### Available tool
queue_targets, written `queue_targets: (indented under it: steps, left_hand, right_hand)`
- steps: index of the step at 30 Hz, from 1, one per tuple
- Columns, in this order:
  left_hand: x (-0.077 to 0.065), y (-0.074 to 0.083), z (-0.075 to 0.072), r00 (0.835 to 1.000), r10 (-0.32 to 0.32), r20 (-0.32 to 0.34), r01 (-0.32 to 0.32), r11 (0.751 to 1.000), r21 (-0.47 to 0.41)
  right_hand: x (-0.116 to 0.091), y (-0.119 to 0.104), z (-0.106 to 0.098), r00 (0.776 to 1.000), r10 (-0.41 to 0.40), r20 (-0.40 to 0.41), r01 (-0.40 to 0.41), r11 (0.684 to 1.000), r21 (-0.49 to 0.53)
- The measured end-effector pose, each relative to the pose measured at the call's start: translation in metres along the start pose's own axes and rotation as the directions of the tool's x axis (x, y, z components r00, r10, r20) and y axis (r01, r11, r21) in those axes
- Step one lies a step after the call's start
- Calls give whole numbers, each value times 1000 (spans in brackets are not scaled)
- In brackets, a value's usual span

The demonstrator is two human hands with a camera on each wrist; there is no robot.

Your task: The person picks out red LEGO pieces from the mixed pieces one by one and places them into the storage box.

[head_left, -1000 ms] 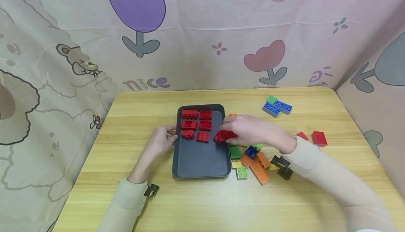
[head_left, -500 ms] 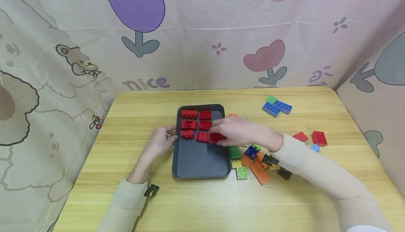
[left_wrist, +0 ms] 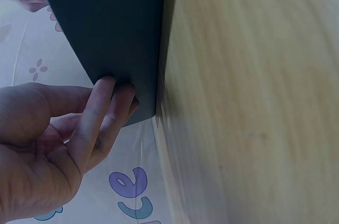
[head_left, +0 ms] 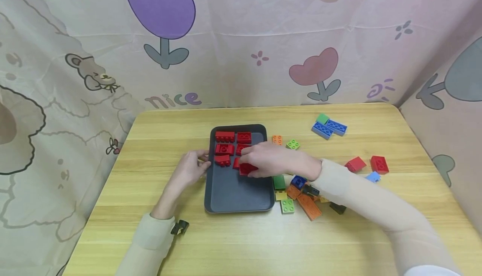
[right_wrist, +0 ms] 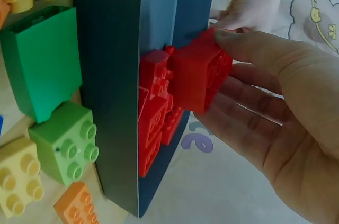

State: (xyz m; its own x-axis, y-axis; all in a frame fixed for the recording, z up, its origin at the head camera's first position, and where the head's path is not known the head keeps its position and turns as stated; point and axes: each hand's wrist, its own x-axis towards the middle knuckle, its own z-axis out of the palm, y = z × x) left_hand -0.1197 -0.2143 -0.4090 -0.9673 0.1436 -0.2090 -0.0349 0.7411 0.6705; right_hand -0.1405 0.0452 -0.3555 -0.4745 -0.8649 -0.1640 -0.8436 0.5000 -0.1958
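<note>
My right hand is over the dark grey tray and pinches a red toy brick between thumb and fingers. The right wrist view shows this brick tilted, with its hollow side toward the palm. Several other red bricks lie in rows in the tray's far half; my right hand partly covers two of them. At the tray's left edge, my left hand touches the outer wall. In the left wrist view its fairly straight fingers rest against that wall.
Right of the tray lie loose bricks: dark green, light green, orange and dark blue. Blue bricks lie farther back. Two red ones sit at the right. A patterned cloth hangs behind the table.
My right hand has moved left with the red brick, from the tray's right edge to over its middle. The left hand stays at the tray's left edge.
</note>
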Motion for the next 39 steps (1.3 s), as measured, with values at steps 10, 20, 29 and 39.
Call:
queue_targets:
  steps: [10, 20, 29, 39]
  left_hand:
    - [2, -2, 0, 1000, 8, -8, -8, 1000, 8]
    - [2, -2, 0, 1000, 13, -1, -13, 1000, -10]
    - [3, -2, 1, 1000, -11, 6, 11, 1000, -30]
    - [2, -2, -1, 1000, -7, 9, 8, 1000, -30]
  right_hand:
    - [21, -8, 7, 997, -42, 72, 43, 999, -8]
    - [36, -12, 12, 994, -100, 55, 102, 994, -42]
    - [48, -16, 15, 990, -113, 85, 116, 993, -33]
    - [62, -19, 18, 988, -111, 110, 118, 991, -56]
